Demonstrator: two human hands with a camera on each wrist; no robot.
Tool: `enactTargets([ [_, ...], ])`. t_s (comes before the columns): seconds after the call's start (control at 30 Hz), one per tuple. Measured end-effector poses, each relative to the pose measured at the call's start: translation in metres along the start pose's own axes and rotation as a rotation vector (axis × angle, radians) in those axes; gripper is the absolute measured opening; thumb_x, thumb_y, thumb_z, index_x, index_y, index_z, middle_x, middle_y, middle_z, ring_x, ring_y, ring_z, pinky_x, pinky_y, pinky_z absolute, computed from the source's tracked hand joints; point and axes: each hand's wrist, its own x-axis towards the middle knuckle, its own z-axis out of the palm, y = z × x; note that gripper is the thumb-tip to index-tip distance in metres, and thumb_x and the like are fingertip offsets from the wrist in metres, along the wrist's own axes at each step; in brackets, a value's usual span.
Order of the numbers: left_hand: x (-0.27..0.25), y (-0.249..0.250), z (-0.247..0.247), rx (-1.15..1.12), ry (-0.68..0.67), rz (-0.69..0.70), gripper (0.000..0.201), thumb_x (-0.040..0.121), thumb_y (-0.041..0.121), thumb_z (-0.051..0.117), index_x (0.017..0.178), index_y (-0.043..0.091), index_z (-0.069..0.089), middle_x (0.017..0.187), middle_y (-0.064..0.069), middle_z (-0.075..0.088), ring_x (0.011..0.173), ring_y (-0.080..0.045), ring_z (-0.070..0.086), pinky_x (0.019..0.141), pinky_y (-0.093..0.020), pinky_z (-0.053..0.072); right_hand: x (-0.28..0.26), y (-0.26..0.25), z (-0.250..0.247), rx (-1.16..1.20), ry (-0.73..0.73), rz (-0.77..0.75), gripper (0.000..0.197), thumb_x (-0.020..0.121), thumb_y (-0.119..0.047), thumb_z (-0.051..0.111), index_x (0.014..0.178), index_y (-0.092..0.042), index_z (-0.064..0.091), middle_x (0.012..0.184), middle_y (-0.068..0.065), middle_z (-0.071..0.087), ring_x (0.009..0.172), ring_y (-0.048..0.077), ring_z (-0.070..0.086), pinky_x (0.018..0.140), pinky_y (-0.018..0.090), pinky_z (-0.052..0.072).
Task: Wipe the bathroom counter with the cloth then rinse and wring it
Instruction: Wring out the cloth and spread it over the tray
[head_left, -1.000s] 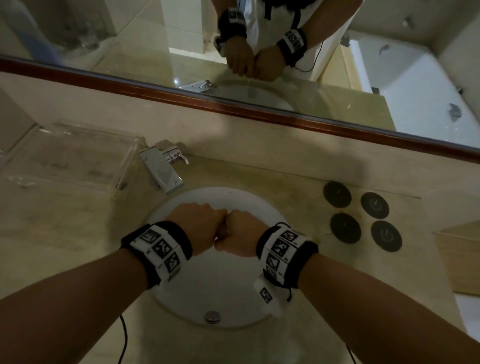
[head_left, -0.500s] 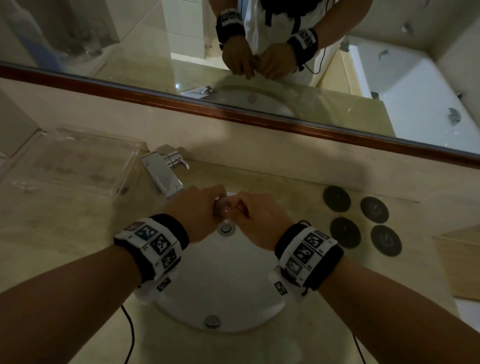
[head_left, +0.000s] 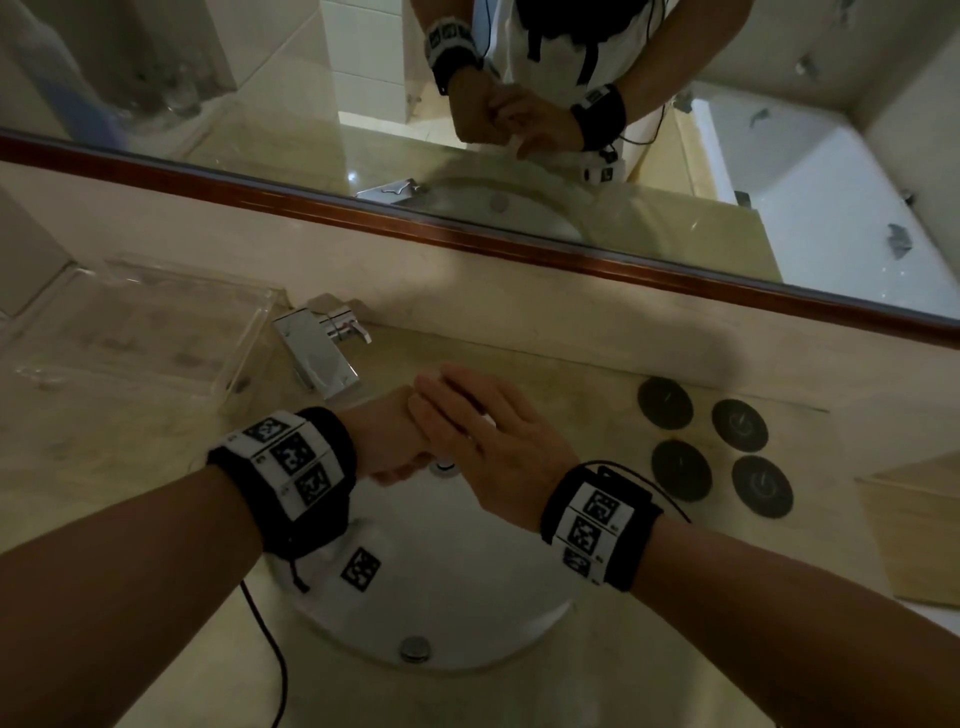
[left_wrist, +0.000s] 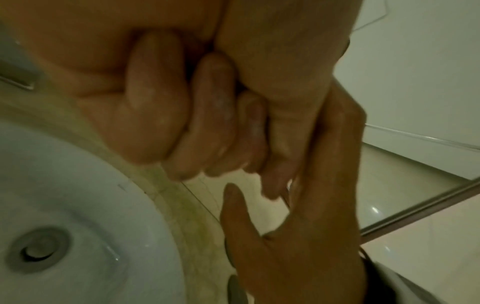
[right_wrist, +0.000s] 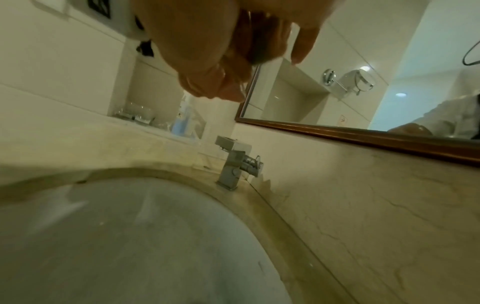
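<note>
Head view. The left hand (head_left: 389, 441) is balled into a fist above the back of the basin (head_left: 441, 587). The right hand (head_left: 483, 441) lies flat over it, fingers straight. The cloth is not visible from here.

Left wrist view. The left fingers (left_wrist: 155, 102) are wet and clenched tight. The right palm presses against them, released and gripping nothing.

Right wrist view. A dark wad (right_wrist: 258, 49) shows inside the fist. I take it to be the cloth, held over the basin. No water runs from the tap (right_wrist: 236, 162).

Technique note: I judge this to be the wring. I would keep the fist over the basin so drips fall inside. Close the right hand round the free end and twist the hands opposite ways. Re-grip and repeat until the dripping stops.

Count:
- one tap, behind the basin
- two metal fittings in the basin
- four dark discs (head_left: 665, 402) on the table right of the basin
- one clear tray (head_left: 130, 322) left of the basin
- two wrist bands
</note>
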Motion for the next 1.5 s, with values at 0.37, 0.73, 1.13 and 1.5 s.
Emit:
enactTargets([
  [0.37, -0.01, 0.01, 0.003, 0.197, -0.264, 0.081, 0.044, 0.076, -0.004, 0.066, 0.051, 0.011, 0.032, 0.048, -0.001, 0.031, 0.043, -0.014, 0.022, 0.043, -0.021, 0.022, 0.021, 0.009, -0.003, -0.04, 0.185, -0.107, 0.024, 0.096, -0.012, 0.051, 0.116, 0.0, 0.056, 0.096, 0.019, 0.069, 0.074, 0.031, 0.061, 0.068, 0.038, 0.051],
  [0.73, 0.015, 0.004, 0.012, 0.333, 0.006, -0.018, 0.031, 0.075, 0.002, 0.067, 0.054, 0.008, 0.046, 0.049, -0.002, 0.045, 0.043, -0.015, 0.038, 0.046, -0.024, 0.034, 0.045, 0.006, -0.023, -0.125, -0.546, 0.161, 0.011, 0.091, -0.015, 0.055, 0.09, -0.003, 0.054, 0.064, 0.007, 0.047, 0.04, 0.019, 0.029, 0.042, 0.029, 0.025],
  [1.13, 0.03, -0.011, 0.015, 1.051, 0.203, 0.089, 0.031, 0.09, 0.016, 0.046, 0.06, 0.017, 0.041, 0.066, -0.001, 0.045, 0.07, -0.021, 0.052, 0.07, -0.033, 0.05, 0.051, -0.001, -0.006, 0.166, -0.716, 0.553, 0.013, 0.094, -0.022, 0.046, 0.082, -0.02, 0.052, 0.068, -0.002, 0.044, 0.068, 0.022, 0.052, 0.061, 0.032, 0.039],
  [1.5, 0.022, -0.007, 0.012, 1.395, 0.194, 0.257, 0.026, 0.097, 0.029, 0.043, 0.115, 0.012, 0.051, 0.098, -0.01, 0.068, 0.083, -0.029, 0.067, 0.063, -0.033, 0.042, 0.053, -0.006, -0.004, 0.703, -0.815, 0.915, 0.024, 0.077, -0.002, 0.059, 0.061, -0.012, 0.044, 0.062, 0.004, 0.047, 0.055, 0.019, 0.046, 0.047, 0.025, 0.036],
])
